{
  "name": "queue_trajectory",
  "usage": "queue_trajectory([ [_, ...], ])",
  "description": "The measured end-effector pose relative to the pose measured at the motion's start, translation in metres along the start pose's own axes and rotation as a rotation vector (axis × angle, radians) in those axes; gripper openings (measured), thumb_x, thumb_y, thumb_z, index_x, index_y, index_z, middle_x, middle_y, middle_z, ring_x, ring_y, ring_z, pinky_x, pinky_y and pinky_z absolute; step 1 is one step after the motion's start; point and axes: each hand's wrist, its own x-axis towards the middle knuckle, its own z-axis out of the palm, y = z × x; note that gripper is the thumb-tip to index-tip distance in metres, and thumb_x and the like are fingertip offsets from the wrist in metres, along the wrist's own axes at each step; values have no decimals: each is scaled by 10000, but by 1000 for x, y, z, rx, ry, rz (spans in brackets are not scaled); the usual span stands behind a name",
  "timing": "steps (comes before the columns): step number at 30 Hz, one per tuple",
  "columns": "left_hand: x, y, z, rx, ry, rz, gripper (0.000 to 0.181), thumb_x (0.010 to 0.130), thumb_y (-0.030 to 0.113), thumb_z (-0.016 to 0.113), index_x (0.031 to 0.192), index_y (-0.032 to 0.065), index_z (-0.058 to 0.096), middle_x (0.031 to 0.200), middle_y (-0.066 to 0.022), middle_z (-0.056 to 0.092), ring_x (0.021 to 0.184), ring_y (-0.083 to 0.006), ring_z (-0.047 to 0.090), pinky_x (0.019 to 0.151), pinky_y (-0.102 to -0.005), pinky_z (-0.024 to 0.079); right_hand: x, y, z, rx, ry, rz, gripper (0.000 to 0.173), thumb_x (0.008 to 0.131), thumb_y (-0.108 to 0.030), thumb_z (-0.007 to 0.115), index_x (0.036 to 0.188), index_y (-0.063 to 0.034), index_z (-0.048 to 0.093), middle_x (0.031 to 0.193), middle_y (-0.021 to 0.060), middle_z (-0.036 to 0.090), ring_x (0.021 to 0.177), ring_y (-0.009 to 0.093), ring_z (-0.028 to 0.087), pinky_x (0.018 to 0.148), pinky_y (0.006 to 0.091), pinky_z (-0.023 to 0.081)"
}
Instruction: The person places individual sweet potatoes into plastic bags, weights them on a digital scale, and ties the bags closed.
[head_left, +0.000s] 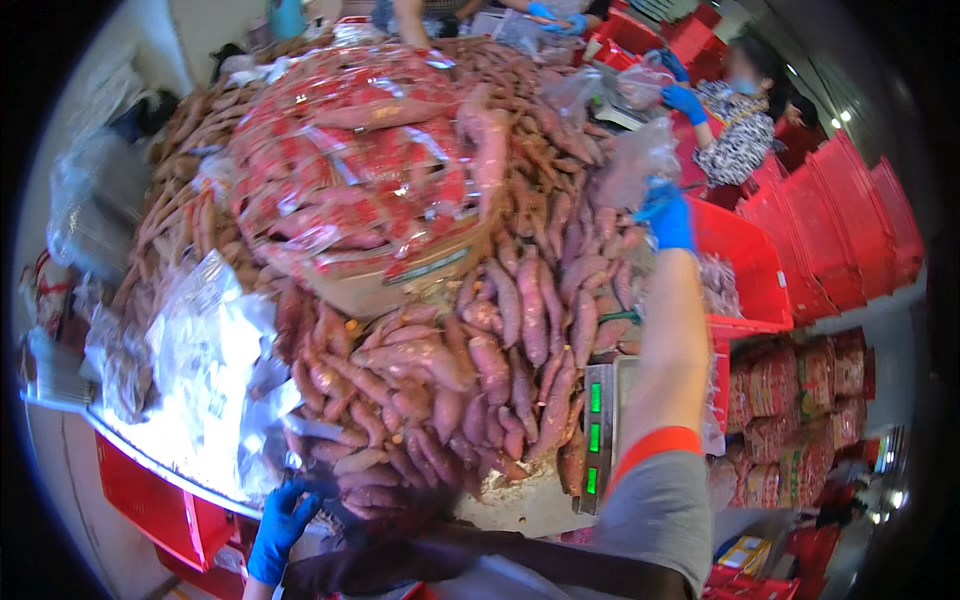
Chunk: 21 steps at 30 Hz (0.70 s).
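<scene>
My left hand, in a blue glove, is low at the table's near edge. Its thumb and fingers are curled a little apart, with no held thing visible between them. Close beside it are sweet potatoes and a bright pile of clear plastic bags. My right arm stretches far forward, and the blue-gloved right hand is beside a clear plastic bag and a red crate. Motion blur hides whether its fingers grip anything. Under that forearm stands a scale with lit green displays.
A large cardboard box heaped with red-printed, film-wrapped sweet potatoes rises mid-table. Loose sweet potatoes surround it. A co-worker in blue gloves handles a bag at the far right. Stacked red crates and packed bags stand to the right.
</scene>
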Motion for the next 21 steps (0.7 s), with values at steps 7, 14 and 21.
queue_trajectory([
  [7, -4, 0, 12, -58, 35, -81, 164, 836, 46, 578, 986, 4, 629, 929, -62, 643, 869, -133, 575, 788, -271, 459, -43, 83, 94, 463, 391, 109, 248, 882, -264, 489, 1014, -75, 580, 950, 82, 617, 831, 240, 575, 714, 408, 467],
  [14, 29, -9, 11, 159, -288, 481, 279, 878, 226, 545, 1092, 60, 610, 1056, -108, 617, 943, -222, 597, 836, -323, 466, -228, 50, 162, 798, 36, 307, 261, 910, -201, 422, 1090, -83, 569, 797, 76, 589, 628, 176, 507, 602, 331, 425],
  [21, 23, -33, -40, 182, 216, 457, 197, 805, 235, 651, 907, 67, 663, 841, -101, 638, 759, -164, 615, 668, -298, 477, -423, 107, 167, 643, -136, 584, 314, 911, -229, 423, 1185, -97, 503, 964, 29, 589, 704, 127, 510, 592, 276, 422],
])
